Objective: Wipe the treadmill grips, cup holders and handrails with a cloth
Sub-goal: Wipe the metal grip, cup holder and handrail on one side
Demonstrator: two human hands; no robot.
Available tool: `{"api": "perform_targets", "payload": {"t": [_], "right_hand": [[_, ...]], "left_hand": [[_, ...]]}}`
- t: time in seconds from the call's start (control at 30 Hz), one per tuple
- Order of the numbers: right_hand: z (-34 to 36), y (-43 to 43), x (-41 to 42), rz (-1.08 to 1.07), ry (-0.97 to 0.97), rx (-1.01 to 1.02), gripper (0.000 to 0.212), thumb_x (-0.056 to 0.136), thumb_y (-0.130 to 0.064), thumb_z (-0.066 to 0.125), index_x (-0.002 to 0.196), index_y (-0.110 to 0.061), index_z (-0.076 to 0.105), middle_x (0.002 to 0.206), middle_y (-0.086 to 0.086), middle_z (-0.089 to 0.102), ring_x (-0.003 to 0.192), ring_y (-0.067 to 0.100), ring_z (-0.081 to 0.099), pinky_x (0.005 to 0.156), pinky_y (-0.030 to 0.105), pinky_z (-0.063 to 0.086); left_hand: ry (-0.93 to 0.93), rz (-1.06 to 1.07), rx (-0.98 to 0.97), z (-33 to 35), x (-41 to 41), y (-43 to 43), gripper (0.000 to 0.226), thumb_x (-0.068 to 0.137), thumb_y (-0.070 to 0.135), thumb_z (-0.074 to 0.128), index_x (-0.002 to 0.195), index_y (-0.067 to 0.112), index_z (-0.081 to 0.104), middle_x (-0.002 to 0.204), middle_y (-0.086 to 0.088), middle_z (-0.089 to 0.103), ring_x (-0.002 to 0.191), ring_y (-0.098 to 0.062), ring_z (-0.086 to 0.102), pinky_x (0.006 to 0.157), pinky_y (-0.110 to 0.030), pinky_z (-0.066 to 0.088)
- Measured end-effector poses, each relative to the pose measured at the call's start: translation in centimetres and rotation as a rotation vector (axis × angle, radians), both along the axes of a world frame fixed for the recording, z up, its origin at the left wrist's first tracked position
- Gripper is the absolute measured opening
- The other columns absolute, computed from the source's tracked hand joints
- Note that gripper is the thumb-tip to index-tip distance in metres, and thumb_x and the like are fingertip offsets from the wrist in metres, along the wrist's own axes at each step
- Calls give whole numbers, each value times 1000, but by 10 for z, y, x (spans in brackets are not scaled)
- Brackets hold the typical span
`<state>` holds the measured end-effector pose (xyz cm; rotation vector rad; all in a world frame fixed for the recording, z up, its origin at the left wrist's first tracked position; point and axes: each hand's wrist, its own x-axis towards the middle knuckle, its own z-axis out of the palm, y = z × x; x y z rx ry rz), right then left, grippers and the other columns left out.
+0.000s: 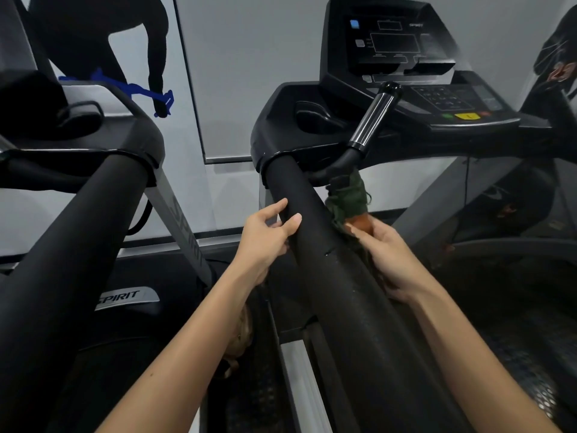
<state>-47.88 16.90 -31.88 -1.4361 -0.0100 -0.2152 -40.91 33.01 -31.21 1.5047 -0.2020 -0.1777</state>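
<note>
A single wide-angle view, worn on the person's head, looks forward and steeply down along the treadmill's black handrail (312,245), close enough that the left forearm (187,354) and right forearm (468,354) run in from the lower edge. The console (390,51) sits near the top (its outline bowed by the lens), and a neighbouring treadmill (62,214) fills the left.

Matt black foam on the handrail (312,232), smooth near the top, pitted and rough lower down. Frayed dark green woven fabric for the cloth (348,195), centre right. Glossy, reflective metal on the grip (373,120), matt black at its bend. Smooth, faintly shiny black plastic around the cup holder (312,117) and console (390,42). At left, matt foam on the second rail (78,232), brushed silver metal on its upright (184,226).
</note>
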Motion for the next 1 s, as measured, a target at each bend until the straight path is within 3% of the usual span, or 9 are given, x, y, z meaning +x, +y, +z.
{"api": "perform_targets", "payload": {"t": [0.1, 0.2, 0.33, 0.47, 0.6, 0.7, 0.8, 0.93, 1.0], "right_hand": [[12, 6, 16, 24, 44, -55, 14, 93, -24, 51, 97, -25, 64, 84, -12, 74, 82, 4, 69, 75, 23, 51], [14, 14, 24, 94, 110, 48, 20, 94, -33, 48, 95, -21, 64, 78, -8, 74, 74, 5, 70, 67, 20, 52], [4, 14, 18, 19, 131, 70, 24, 95, -27, 46, 82, -15, 63, 60, -8, 70, 55, 2, 66, 47, 11, 48], [-7, 1, 0, -40, 66, -98, 12, 92, -15, 54, 91, -17, 66, 79, -3, 73, 74, 10, 68, 69, 23, 56], [-1, -1, 2, -85, -38, -143, 20, 91, -6, 51, 89, -20, 65, 83, -8, 71, 84, 9, 65, 85, 29, 50], [8, 6, 18, -24, -4, -108, 17, 92, -17, 50, 92, -26, 65, 81, -15, 72, 82, 2, 67, 78, 21, 49], [6, 11, 31, 39, 95, 20, 20, 93, -30, 50, 102, -22, 66, 90, -8, 74, 88, 8, 68, 82, 26, 49], [-4, 6, 21, -52, 159, -19, 24, 94, -24, 51, 104, -8, 66, 81, -2, 74, 79, 12, 69, 80, 31, 54], [-10, 2, 4, -38, 186, -19, 24, 93, -19, 52, 106, -4, 65, 80, 2, 73, 74, 13, 69, 75, 30, 55]], "left_hand": [[-4, 11, -3, 0, -1, 0, 50, 88, 16, 63, 135, 19, 47, 123, 0, 58, 112, -20, 59, 94, -43, 50], [-7, 0, 10, 0, 0, 2, 50, 87, 16, 63, 135, 18, 47, 126, 0, 57, 111, -18, 60, 92, -42, 52], [-11, -22, -10, 2, 2, 2, 50, 88, 13, 62, 135, 16, 47, 102, 14, 60, 96, -10, 65, 86, -35, 55], [-18, -13, 14, 3, 2, 2, 51, 87, 13, 64, 135, 16, 47, 99, 15, 59, 101, -13, 63, 92, -40, 52], [-3, -6, 8, 4, 3, 3, 49, 86, 12, 64, 133, 17, 49, 96, 14, 60, 99, -12, 64, 90, -39, 53], [-3, -3, 20, 3, 5, 3, 50, 85, 15, 65, 133, 18, 50, 111, 6, 58, 106, -17, 62, 92, -43, 52], [-11, 6, 22, 4, 3, 3, 49, 86, 15, 65, 132, 17, 50, 115, 3, 58, 107, -17, 62, 92, -42, 52], [-4, 23, 35, 6, -1, 2, 47, 87, 17, 64, 132, 19, 51, 98, 11, 62, 103, -19, 61, 93, -42, 51], [-15, 49, 49, 5, -4, 1, 46, 87, 20, 64, 131, 19, 52, 115, 6, 61, 101, -15, 60, 91, -40, 53]]}}
